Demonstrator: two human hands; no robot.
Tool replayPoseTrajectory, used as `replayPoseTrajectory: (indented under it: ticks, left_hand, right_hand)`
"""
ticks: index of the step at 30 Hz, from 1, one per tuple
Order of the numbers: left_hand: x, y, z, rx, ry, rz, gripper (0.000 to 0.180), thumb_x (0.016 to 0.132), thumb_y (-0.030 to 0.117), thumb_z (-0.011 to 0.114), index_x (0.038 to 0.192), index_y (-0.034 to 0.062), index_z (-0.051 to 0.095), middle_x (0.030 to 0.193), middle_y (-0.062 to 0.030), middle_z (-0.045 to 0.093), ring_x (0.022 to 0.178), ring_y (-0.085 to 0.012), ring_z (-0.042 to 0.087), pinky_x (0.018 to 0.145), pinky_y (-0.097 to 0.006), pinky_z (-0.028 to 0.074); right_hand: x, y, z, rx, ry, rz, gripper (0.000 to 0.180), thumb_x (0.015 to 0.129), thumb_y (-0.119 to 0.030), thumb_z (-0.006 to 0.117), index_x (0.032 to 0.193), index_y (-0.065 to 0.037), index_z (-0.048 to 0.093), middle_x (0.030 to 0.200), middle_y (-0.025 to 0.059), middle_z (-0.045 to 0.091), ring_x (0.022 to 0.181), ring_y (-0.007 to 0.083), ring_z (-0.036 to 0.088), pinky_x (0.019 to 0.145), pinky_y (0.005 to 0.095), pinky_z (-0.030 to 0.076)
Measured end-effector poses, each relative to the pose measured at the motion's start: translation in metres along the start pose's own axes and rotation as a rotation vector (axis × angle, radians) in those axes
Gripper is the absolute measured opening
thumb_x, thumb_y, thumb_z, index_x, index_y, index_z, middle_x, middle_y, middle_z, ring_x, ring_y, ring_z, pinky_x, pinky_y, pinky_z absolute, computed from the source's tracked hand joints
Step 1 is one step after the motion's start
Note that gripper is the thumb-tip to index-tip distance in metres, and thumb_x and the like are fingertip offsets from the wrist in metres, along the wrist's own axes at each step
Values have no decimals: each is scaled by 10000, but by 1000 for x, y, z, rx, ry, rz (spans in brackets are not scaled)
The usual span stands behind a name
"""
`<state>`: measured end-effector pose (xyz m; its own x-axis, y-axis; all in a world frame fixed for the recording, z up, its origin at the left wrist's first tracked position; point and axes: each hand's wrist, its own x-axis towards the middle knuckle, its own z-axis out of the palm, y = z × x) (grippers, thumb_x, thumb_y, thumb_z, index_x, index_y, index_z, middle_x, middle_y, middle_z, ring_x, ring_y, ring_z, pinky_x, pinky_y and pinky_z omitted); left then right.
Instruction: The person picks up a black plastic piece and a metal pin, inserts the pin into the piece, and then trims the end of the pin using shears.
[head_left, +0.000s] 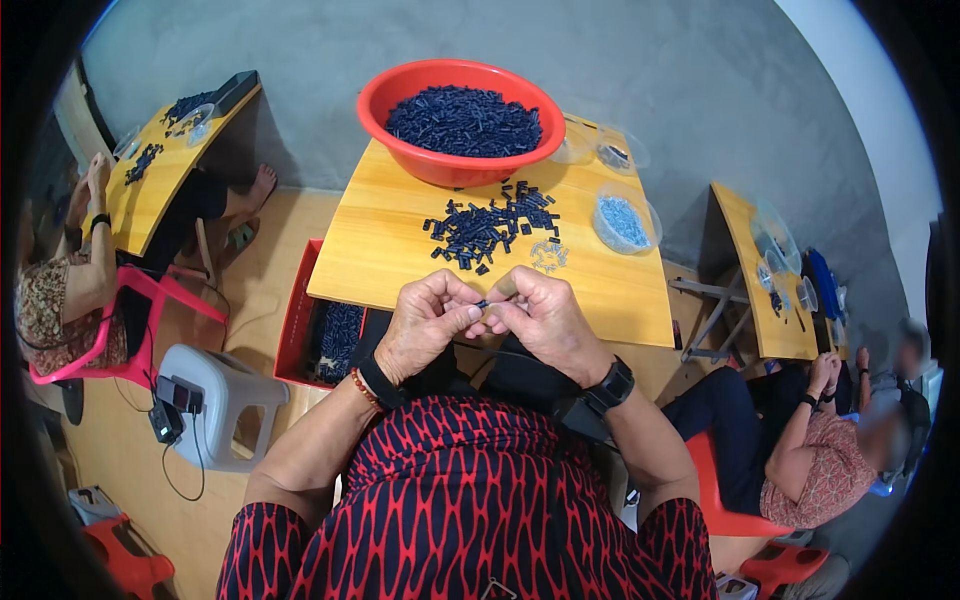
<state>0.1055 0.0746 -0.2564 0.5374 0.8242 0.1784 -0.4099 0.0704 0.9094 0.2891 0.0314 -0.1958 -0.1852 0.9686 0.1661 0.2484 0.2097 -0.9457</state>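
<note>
Hands (424, 318) (548, 318) together, angled inward (pinching small dark piece (483, 303)).

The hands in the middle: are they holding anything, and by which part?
The left hand and right hand pinch a small dark piece; exactly where is too small to tell.
</note>
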Motion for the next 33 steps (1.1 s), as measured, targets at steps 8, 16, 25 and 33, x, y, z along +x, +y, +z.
replayPoseTrajectory:
  ticks: [8, 16, 25, 33]
  left_hand:
    - [-1, 3, 6, 63, 27, 13, 112, 882, -20, 669, 914, 10, 565, 842, -57, 645, 733, -118, 666, 685, -249, 567]
    - [-2, 2, 4, 64, 16, -6, 139, 880, -37, 662, 861, 21, 537, 816, -56, 645, 691, -107, 648, 647, -245, 557]
    - [-1, 0, 0, -28, 35, -38, 144, 874, -9, 683, 857, 20, 543, 813, -89, 662, 697, -132, 656, 656, -256, 559]
    - [0, 2, 4, -14, 56, -55, 140, 870, -49, 666, 859, 13, 541, 810, -96, 669, 681, -115, 647, 633, -244, 560]
  right_hand:
    - [5, -14, -7, -351, -64, -119, 42, 858, 84, 572, 862, 47, 591, 789, 116, 614, 691, 185, 664, 619, 286, 528]
    - [5, -20, -6, -512, -161, -290, 152, 868, 66, 569, 1017, 43, 544, 905, 180, 643, 730, 294, 683, 647, 339, 543]
    - [-5, 12, -3, 362, 12, 124, 91, 909, 61, 593, 998, 54, 575, 888, 116, 680, 763, 139, 686, 700, 243, 570]
    - [-5, 20, 4, 313, 66, 108, 42, 907, 40, 620, 935, 71, 616, 867, 121, 683, 749, 154, 701, 661, 237, 576]
